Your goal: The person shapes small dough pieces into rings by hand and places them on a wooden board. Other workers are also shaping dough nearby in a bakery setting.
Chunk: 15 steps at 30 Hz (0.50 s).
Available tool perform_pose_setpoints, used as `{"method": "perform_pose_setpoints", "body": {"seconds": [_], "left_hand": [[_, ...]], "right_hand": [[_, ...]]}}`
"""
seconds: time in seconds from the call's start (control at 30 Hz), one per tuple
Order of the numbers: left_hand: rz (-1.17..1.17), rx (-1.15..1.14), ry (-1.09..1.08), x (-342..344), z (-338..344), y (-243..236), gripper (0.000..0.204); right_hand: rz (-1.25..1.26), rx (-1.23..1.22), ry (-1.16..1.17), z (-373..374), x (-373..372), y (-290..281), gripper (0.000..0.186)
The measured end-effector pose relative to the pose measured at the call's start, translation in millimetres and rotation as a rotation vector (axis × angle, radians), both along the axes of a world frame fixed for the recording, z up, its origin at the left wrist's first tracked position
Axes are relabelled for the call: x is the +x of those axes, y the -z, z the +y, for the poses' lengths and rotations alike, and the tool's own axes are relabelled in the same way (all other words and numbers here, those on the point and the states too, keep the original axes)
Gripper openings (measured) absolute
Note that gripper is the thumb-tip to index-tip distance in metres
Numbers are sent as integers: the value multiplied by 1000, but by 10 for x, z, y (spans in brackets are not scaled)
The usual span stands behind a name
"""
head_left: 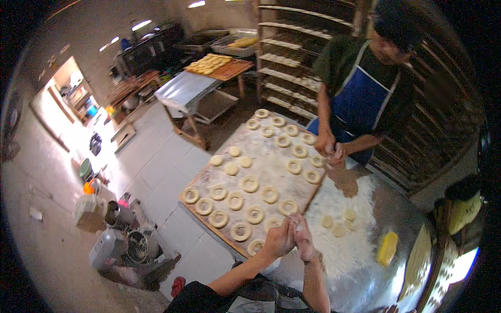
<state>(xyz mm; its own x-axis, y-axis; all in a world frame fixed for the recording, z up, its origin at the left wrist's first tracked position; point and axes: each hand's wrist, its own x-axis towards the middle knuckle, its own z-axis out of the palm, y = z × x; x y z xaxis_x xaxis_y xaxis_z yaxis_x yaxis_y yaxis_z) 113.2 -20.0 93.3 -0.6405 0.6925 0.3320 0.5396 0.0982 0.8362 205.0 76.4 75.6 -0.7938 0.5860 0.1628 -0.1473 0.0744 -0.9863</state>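
Both hands meet over the near right edge of a floured wooden board (211,177). My left hand (280,238) is closed, its fingers pressed against my right hand (305,241), which is also closed. Whatever lies between them is hidden. Beside and partly below them are dough rings (241,184), laid out in rows at the near end and far right of the board. A few small round dough pieces (231,168) without holes lie at its left. More dough rounds (339,230) rest on the floury metal table (360,284) to my right.
Across the table a co-worker in a blue apron (360,99) holds both hands (334,150) together over the board's far right corner. A yellow object (387,249) lies at right. Behind stand a tray rack (284,44) and a side table (185,89); mixing machines (109,248) stand lower left.
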Motion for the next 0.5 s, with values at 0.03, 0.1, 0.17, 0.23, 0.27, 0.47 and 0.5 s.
{"method": "perform_pose_setpoints", "body": {"seconds": [0.03, 0.1, 0.17, 0.23, 0.27, 0.47, 0.5], "left_hand": [[-161, -11, -48, -147, -88, -16, 23], [-385, -51, -94, -436, -217, -32, 18], [-225, 29, -66, -679, -351, -23, 17], [-98, 23, -108, -971, -457, -18, 16], [-72, -47, -160, -1115, -514, -26, 15], [108, 9, -212, -1967, -880, -162, 16], [-90, -5, -216, -2071, -923, -187, 17]], "right_hand": [[-10, -120, -32, -34, -128, 46, 64], [7, 114, -1, -112, -389, 42, 66], [-175, -254, -23, -260, -783, -14, 62], [-73, -202, -211, -329, -1047, -158, 61], [-48, -245, -198, -419, -1200, -197, 64], [83, 217, -137, -733, -2290, -152, 74], [153, -314, -224, -775, -2331, -167, 73]]}}
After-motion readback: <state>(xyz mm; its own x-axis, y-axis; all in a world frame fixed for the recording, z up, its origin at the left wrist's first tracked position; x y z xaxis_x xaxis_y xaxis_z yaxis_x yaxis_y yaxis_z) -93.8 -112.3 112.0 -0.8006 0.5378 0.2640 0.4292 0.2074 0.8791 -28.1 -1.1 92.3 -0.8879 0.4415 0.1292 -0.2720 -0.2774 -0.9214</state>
